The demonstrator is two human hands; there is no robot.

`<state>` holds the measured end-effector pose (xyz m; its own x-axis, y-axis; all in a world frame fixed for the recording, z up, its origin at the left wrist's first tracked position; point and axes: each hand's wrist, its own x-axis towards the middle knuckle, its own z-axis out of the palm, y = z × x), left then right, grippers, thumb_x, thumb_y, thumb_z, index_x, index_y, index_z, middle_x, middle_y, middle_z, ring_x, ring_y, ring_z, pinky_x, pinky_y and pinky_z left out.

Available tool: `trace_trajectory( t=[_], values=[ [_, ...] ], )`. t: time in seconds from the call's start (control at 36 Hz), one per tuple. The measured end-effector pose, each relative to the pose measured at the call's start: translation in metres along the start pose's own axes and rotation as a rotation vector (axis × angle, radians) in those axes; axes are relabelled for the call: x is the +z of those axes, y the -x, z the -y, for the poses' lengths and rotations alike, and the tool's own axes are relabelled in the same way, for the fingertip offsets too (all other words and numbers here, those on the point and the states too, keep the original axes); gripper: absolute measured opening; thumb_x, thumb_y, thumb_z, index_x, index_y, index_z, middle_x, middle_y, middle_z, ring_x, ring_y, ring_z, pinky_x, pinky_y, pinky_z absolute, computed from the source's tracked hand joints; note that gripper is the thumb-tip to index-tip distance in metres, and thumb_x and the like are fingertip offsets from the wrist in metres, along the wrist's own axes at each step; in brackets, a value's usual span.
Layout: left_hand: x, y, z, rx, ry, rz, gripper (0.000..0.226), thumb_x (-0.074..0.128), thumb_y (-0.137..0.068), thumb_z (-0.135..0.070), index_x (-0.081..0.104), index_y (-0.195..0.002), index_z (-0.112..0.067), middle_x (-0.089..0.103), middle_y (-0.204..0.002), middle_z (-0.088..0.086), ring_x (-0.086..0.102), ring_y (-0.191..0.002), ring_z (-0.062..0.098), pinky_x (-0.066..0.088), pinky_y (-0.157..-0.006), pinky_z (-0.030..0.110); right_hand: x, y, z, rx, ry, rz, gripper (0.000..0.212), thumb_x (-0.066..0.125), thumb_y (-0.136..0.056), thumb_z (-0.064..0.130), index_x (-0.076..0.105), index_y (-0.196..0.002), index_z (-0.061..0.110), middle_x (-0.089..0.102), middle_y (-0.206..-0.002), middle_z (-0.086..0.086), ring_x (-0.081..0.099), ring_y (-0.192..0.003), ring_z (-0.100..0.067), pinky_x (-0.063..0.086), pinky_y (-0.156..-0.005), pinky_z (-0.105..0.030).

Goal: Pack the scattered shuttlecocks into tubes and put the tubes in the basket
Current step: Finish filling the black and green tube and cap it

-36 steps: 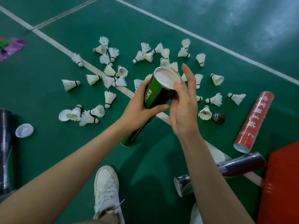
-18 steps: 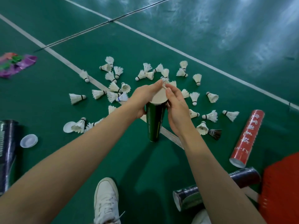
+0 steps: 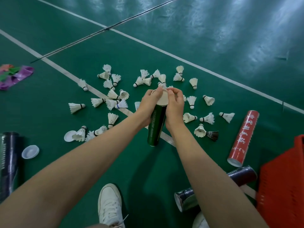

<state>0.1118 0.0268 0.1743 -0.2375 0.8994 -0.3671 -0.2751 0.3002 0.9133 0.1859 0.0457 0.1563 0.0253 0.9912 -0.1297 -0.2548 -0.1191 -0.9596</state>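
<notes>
The green court floor (image 3: 213, 38) spreads all round me, with the red basket (image 3: 283, 186) near right, well apart from my hands. A dark tube (image 3: 8, 162) stands at the near left, another dark tube (image 3: 238, 176) lies just left of the basket, and a red tube (image 3: 243, 137) lies to the right. The green tube (image 3: 156, 125) is straight ahead between my forearms, close to upright, its foot seemingly on the floor and its top leaning slightly away. My left hand (image 3: 150, 102) wraps that top end; my right hand (image 3: 175, 106) pinches the rim of the white cap (image 3: 162, 99), which sits tilted over the mouth. The move ahead runs along the tube's axis, and I can't tell if the cap is seated. Shuttlecocks (image 3: 111, 94) lie loose beyond and to both sides, none blocking.
</notes>
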Motion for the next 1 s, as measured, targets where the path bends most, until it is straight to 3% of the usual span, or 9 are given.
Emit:
trace_trajectory(
  t=[0.14,0.33,0.44,0.53,0.61,0.69,0.86,0.92,1.0],
  values=[
    [-0.023,0.001,0.016,0.081,-0.270,0.379,0.055,0.071,-0.083,-0.019,0.045,-0.128,-0.036,0.058,-0.121,-0.008,0.055,-0.112,0.012,0.049,-0.084,0.026,-0.030,-0.020,0.020,0.135,-0.077,0.160,0.014,0.046,-0.099,0.014,0.059,-0.095,0.013,0.066,-0.098,-0.006,0.062,-0.086,-0.017,0.053,-0.070,-0.029],
    [0.003,-0.014,0.023,0.258,-0.429,0.350,0.071,0.078,-0.075,-0.005,0.046,-0.132,-0.033,0.055,-0.132,-0.005,0.048,-0.126,0.016,0.044,-0.103,0.050,-0.067,-0.035,0.048,0.265,0.233,0.367,0.025,0.040,-0.102,0.028,0.064,-0.104,0.023,0.066,-0.101,0.000,0.058,-0.095,-0.019,0.045,-0.074,-0.035],
    [0.033,-0.010,0.025,0.050,0.054,0.554,0.063,0.046,-0.075,0.006,0.055,-0.130,-0.022,0.057,-0.125,0.002,0.048,-0.117,0.019,0.043,-0.095,0.040,-0.097,-0.030,0.066,0.066,0.306,0.297,0.023,0.044,-0.101,0.024,0.065,-0.105,0.016,0.065,-0.098,0.002,0.056,-0.087,-0.010,0.045,-0.068,-0.021],
    [0.064,-0.015,0.032,-0.166,0.395,0.424,0.033,0.049,-0.076,-0.005,0.071,-0.101,-0.008,0.049,-0.131,0.012,0.039,-0.130,0.027,0.044,-0.089,0.040,-0.125,-0.021,0.071,-0.191,0.504,0.178,0.022,0.046,-0.100,0.024,0.067,-0.103,0.017,0.064,-0.094,0.012,0.053,-0.080,0.003,0.043,-0.068,-0.012],
    [0.096,-0.023,0.043,-0.320,0.241,0.296,0.018,0.055,-0.093,-0.019,0.064,-0.101,-0.006,0.052,-0.121,0.015,0.050,-0.113,0.027,0.055,-0.074,0.030,-0.147,-0.007,0.066,-0.414,0.699,0.171,0.020,0.049,-0.098,0.021,0.068,-0.103,0.020,0.065,-0.097,0.016,0.055,-0.085,0.007,0.039,-0.071,-0.007],
    [0.118,-0.024,0.048,-0.459,0.041,0.519,0.030,0.059,-0.089,-0.035,0.062,-0.106,-0.010,0.066,-0.096,0.008,0.066,-0.083,0.020,0.057,-0.060,0.027,-0.172,0.006,0.056,-0.509,0.753,0.216,0.020,0.052,-0.096,0.017,0.069,-0.105,0.013,0.067,-0.104,0.010,0.058,-0.092,0.008,0.042,-0.082,-0.010],
    [0.139,-0.013,0.084,-0.509,-0.183,0.536,0.024,0.066,-0.087,-0.020,0.064,-0.106,-0.007,0.069,-0.100,0.010,0.068,-0.075,0.020,0.059,-0.076,0.033,-0.222,0.011,0.034,-0.092,0.399,-0.012,0.026,0.043,-0.100,0.031,0.067,-0.102,0.019,0.063,-0.102,0.019,0.057,-0.102,0.001,0.045,-0.094,-0.026],
    [0.139,-0.012,0.106,-0.448,-0.217,0.525,0.043,0.071,-0.082,-0.009,0.057,-0.123,-0.010,0.068,-0.111,0.011,0.067,-0.091,0.024,0.052,-0.094,0.041,-0.238,0.004,0.020,0.063,0.471,-0.139,0.026,0.047,-0.099,0.032,0.057,-0.119,0.019,0.058,-0.114,0.014,0.053,-0.111,-0.007,0.044,-0.091,-0.026],
    [0.137,-0.001,0.135,-0.342,-0.219,0.502,0.066,0.072,-0.078,0.003,0.045,-0.134,-0.018,0.067,-0.107,0.007,0.067,-0.090,0.022,0.054,-0.088,0.042,-0.254,-0.003,-0.006,0.362,0.409,-0.132,0.056,0.056,-0.094,0.033,0.030,-0.142,0.020,0.047,-0.136,-0.002,0.047,-0.119,-0.019,0.044,-0.098,-0.044]
  ],
)
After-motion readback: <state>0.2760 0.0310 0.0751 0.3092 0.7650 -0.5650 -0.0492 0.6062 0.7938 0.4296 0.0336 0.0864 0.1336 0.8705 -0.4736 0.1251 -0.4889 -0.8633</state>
